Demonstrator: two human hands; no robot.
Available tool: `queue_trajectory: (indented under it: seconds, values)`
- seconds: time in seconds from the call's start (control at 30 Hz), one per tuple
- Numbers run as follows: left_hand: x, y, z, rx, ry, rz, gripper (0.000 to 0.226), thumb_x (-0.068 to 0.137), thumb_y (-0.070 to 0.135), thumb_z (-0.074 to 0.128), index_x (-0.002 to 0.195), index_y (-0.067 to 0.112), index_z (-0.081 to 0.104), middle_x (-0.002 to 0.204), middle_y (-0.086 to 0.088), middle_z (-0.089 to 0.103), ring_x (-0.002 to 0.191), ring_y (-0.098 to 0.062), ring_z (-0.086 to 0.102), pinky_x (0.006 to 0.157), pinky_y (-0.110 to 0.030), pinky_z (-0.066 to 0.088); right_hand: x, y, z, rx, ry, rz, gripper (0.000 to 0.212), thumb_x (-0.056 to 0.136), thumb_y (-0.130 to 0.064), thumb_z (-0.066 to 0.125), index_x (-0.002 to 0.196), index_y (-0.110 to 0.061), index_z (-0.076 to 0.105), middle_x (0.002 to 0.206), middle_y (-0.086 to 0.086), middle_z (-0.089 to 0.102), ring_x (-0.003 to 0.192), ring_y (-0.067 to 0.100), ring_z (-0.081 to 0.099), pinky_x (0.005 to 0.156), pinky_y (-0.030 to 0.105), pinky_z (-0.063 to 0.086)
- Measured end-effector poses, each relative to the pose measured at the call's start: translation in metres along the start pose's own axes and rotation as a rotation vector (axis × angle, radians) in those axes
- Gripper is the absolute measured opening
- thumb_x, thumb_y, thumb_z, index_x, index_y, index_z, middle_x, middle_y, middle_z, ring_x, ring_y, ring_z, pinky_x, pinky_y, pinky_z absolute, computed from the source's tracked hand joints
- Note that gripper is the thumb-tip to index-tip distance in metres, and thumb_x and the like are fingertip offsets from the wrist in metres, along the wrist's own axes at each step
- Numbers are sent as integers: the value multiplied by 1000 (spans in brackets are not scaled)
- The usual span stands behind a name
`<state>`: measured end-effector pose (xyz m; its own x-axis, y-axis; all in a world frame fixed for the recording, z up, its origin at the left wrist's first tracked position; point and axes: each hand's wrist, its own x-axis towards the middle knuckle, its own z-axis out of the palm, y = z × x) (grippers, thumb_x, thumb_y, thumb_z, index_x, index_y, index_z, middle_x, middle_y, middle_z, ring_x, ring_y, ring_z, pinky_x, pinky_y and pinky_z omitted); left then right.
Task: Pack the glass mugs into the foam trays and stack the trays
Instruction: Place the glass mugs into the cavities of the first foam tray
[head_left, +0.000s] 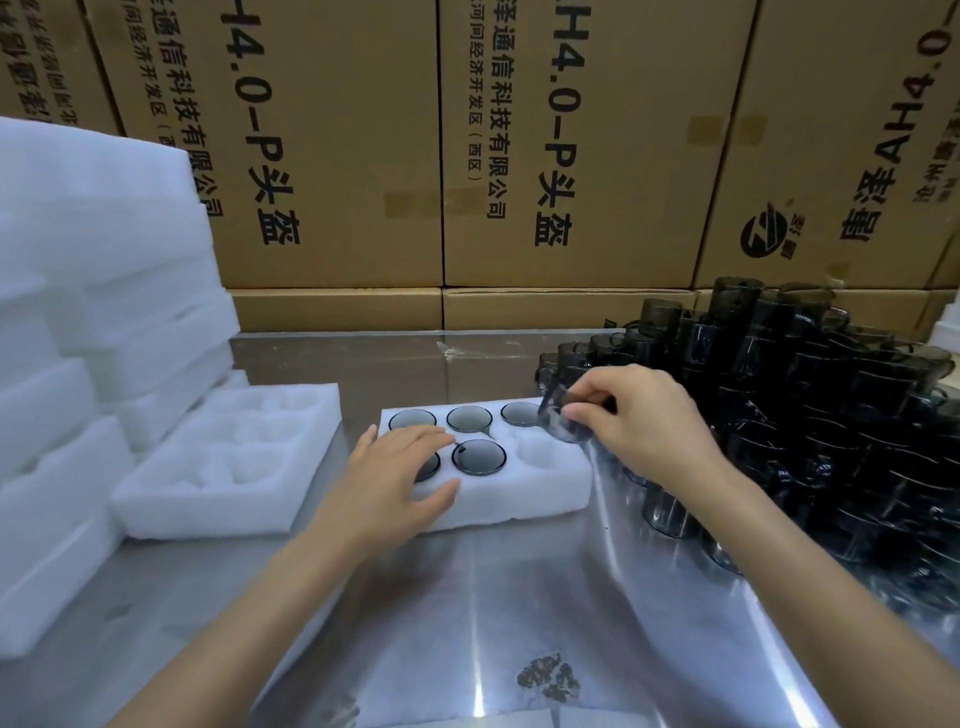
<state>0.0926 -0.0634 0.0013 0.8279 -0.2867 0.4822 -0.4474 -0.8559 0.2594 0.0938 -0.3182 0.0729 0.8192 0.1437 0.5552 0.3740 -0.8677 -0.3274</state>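
Note:
A white foam tray (524, 496) lies on the steel table in front of me with several smoky glass mugs set in its pockets, such as one mug (478, 456) in the front row. The front right pocket (537, 453) is bare. My left hand (395, 473) rests flat on the tray's front left, fingers over a mug there. My right hand (644, 421) grips a tilted smoky glass mug (563, 418) just above the tray's right end.
An empty foam tray (218, 467) lies left of the filled one. Tall stacks of foam trays (93, 291) stand at the far left. A big heap of dark glass mugs (810, 415) fills the right. Cardboard boxes (467, 156) wall the back.

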Motion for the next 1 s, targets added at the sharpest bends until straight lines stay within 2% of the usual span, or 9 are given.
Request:
queue_trajectory:
  seconds: [0.17,0.43,0.63,0.73,0.8,0.83,0.87,0.93,1.0]
  values:
    - [-3,2,9,-14,-34,17,45,91,44,51,134,36,44,134,25,43,128,3,34,116,-38,6,-3,-7,23,-42,-128,-45,9,87,-30,64,92,-27,70,91,-11,71,91,15,61,68,24,36]
    - [-4,-3,12,-11,-39,44,46,89,42,53,134,34,46,135,23,44,129,-1,37,115,-40,12,6,-10,35,-147,-210,-73,11,89,-30,59,94,-27,69,91,-8,71,91,20,60,69,25,29]
    - [-3,-4,12,8,-31,65,46,89,43,53,134,33,46,135,22,44,127,-3,38,107,-25,11,11,-10,33,-177,-342,-28,14,90,-31,59,99,-31,70,94,-6,71,92,21,60,66,26,33]
    - [-2,-2,9,21,-44,65,48,89,43,54,135,34,44,136,22,43,128,-1,36,108,-25,10,12,-8,30,-174,-375,-34,13,88,-39,61,96,-33,70,93,-13,70,90,14,60,64,25,36]
    - [0,1,7,0,-40,78,52,89,43,56,138,32,42,141,21,40,131,0,33,111,-25,10,7,0,30,-86,-308,-40,21,90,-42,57,103,-31,68,101,-14,69,94,11,59,71,27,44]
    - [2,5,6,-18,-40,94,55,89,43,56,140,32,40,145,22,36,135,1,29,113,-26,11,3,6,31,-3,-251,-26,25,93,-40,53,113,-30,65,113,-15,66,106,10,57,82,31,47]
    - [4,10,5,-39,-56,114,60,89,44,56,144,32,35,149,23,28,138,2,23,116,-27,9,-2,11,32,82,-200,-8,32,96,-36,47,125,-31,59,128,-16,59,121,6,49,96,33,43]
    - [11,24,7,-66,-135,176,70,91,49,52,150,33,17,154,23,8,142,5,5,116,-26,-1,-14,21,38,186,-180,-10,43,99,-27,40,142,-33,41,146,-23,36,137,-7,24,113,21,23]
    - [22,38,11,-56,-225,239,79,91,56,47,151,32,2,155,21,-8,140,8,-11,113,-23,-8,-26,28,46,196,-230,-47,49,100,-21,36,147,-35,28,149,-29,20,135,-20,7,108,3,6]
